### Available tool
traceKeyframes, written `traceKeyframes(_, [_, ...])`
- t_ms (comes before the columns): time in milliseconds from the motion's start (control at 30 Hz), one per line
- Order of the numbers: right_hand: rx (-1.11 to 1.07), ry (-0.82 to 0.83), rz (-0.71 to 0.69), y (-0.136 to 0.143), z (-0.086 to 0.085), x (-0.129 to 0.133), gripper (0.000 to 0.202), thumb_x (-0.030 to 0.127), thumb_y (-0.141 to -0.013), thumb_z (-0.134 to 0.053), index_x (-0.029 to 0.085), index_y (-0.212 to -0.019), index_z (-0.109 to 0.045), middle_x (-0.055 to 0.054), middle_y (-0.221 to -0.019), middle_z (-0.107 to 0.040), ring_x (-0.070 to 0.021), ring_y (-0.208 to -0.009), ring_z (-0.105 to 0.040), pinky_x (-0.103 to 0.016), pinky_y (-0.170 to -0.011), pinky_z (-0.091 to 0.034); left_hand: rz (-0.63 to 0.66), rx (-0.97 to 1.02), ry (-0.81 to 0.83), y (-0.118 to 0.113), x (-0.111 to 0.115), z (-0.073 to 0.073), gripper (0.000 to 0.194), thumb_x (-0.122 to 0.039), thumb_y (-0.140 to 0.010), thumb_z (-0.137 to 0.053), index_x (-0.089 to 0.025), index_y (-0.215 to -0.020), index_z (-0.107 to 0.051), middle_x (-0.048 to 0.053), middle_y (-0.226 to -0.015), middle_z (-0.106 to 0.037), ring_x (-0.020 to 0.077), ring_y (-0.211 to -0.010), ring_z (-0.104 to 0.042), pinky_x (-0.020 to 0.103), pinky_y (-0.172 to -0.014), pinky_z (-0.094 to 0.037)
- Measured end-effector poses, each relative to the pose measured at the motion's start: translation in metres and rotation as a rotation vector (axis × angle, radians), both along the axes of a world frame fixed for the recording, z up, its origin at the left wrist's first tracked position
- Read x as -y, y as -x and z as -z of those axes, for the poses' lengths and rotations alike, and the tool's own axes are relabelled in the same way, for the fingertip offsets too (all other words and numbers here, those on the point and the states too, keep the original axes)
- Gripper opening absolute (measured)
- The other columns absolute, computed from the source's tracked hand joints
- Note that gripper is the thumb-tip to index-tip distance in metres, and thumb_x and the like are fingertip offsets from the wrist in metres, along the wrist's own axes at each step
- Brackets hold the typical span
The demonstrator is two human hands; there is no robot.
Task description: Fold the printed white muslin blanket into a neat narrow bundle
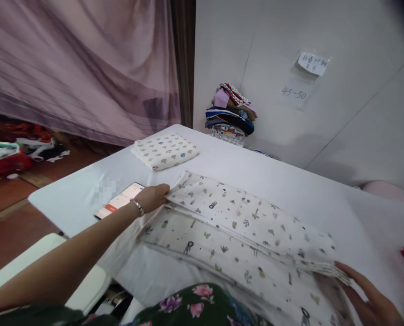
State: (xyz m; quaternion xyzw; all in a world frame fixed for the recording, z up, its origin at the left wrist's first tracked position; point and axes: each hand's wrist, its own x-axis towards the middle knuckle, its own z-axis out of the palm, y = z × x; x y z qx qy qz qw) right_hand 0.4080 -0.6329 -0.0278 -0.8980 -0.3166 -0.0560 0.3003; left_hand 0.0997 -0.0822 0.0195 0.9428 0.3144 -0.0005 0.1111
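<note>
On our white table (276,174), the patterned cloth (236,210) lies at five o'clock, cut off below. Our right hand (370,296), cropped at four, pinches its layered edge; our left hand (153,198), at eight, pinches its corner, fingertips partly hidden.

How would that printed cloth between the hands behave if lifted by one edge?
The printed cloth would probably droop, since its layers curve softly near the right hand. It's likely light for its size, as its edges look thin. The folds might slip open, because no clip or stitching visibly holds them together.
</note>
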Motion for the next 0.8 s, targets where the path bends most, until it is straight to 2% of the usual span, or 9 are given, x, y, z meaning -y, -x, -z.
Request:
traceKeyframes(67, [-0.023,-0.008,-0.081,0.007,0.008,0.002,0.031,0.045,-0.066,-0.058,0.056,-0.095,-0.062,0.002,-0.093,-0.069,-0.0348,-0.082,-0.065,-0.048,-0.062,-0.056,0.013,-0.023,0.043,0.006,0.005,0.007,0.01,-0.031,-0.069,-0.052,-0.023,-0.076,-0.048,0.0,-0.072,-0.059,0.0183,-0.066,-0.057,0.027,-0.06,-0.038])
traceKeyframes(167, [0.045,0.016,-0.094,0.012,0.017,0.006,0.028,0.042,-0.065,-0.059,0.053,-0.09,-0.065,0.001,-0.093,-0.069,-0.0362,-0.085,-0.064,-0.053,-0.073,-0.054,-0.077,0.034,0.148,0.012,0.009,0.013,0.014,-0.036,-0.07,-0.051,-0.024,-0.078,-0.048,-0.002,-0.062,-0.057,0.0173,-0.06,-0.055,0.027,-0.058,-0.038])
traceKeyframes(300, [0.058,0.006,-0.083,0.014,0.009,0.002,0.029,0.038,-0.07,-0.058,0.049,-0.096,-0.062,0.001,-0.097,-0.068,-0.0321,-0.088,-0.064,-0.048,-0.076,-0.054,-0.227,0.18,0.294,0.009,0.005,0.008,0.015,-0.031,-0.062,-0.055,-0.023,-0.074,-0.05,-0.005,-0.057,-0.055,0.015,-0.056,-0.054,0.027,-0.058,-0.042])
traceKeyframes(367, [0.089,-0.014,-0.077,0.014,-0.002,-0.003,0.029,0.037,-0.074,-0.055,0.045,-0.101,-0.06,0.001,-0.099,-0.067,-0.0294,-0.09,-0.064,-0.045,-0.077,-0.055,-0.319,0.351,0.476,0.003,0.003,0.002,0.019,-0.028,-0.056,-0.059,-0.022,-0.071,-0.05,-0.006,-0.057,-0.054,0.0143,-0.056,-0.055,0.027,-0.058,-0.046])
traceKeyframes(500, [0.151,0.014,-0.004,0.011,-0.013,-0.01,0.029,0.039,-0.078,-0.05,0.03,-0.104,-0.059,-0.005,-0.101,-0.065,-0.027,-0.091,-0.064,-0.039,-0.073,-0.056,-0.478,0.865,0.951,-0.012,0.005,-0.013,0.029,-0.024,-0.05,-0.068,-0.021,-0.072,-0.05,-0.007,-0.065,-0.059,0.0123,-0.063,-0.059,0.028,-0.065,-0.054])
traceKeyframes(533, [0.178,0.028,0.009,0.009,-0.014,-0.009,0.03,0.041,-0.079,-0.049,0.027,-0.103,-0.059,-0.006,-0.099,-0.066,-0.027,-0.089,-0.064,-0.038,-0.072,-0.056,-0.507,0.93,1.038,-0.014,0.006,-0.015,0.031,-0.023,-0.05,-0.07,-0.021,-0.075,-0.052,-0.006,-0.067,-0.061,0.012,-0.064,-0.06,0.028,-0.066,-0.054])
traceKeyframes(600, [0.231,0.07,0.001,0.004,-0.016,-0.008,0.03,0.042,-0.08,-0.047,0.025,-0.101,-0.06,-0.006,-0.095,-0.067,-0.0268,-0.086,-0.064,-0.039,-0.074,-0.054,-0.535,0.934,1.168,-0.019,0.008,-0.019,0.035,-0.02,-0.051,-0.071,-0.022,-0.083,-0.056,-0.006,-0.071,-0.064,0.0117,-0.066,-0.06,0.026,-0.065,-0.055])
traceKeyframes(700, [0.287,0.127,-0.005,-0.006,-0.028,-0.01,0.029,0.04,-0.084,-0.043,0.025,-0.105,-0.057,-0.008,-0.103,-0.065,-0.0261,-0.094,-0.062,-0.038,-0.083,-0.049,-0.5,0.863,1.21,-0.028,0.008,-0.025,0.042,-0.017,-0.052,-0.071,-0.024,-0.093,-0.06,-0.004,-0.078,-0.066,0.0116,-0.071,-0.061,0.023,-0.064,-0.055])
traceKeyframes(800, [0.298,0.195,0.073,-0.019,-0.052,-0.025,0.033,0.042,-0.086,-0.04,0.023,-0.107,-0.056,-0.011,-0.112,-0.061,-0.0268,-0.1,-0.058,-0.036,-0.084,-0.045,-0.451,0.874,1.051,-0.049,0.002,-0.035,0.037,-0.016,-0.055,-0.066,-0.018,-0.091,-0.063,-0.002,-0.08,-0.066,0.0117,-0.073,-0.06,0.023,-0.065,-0.055])
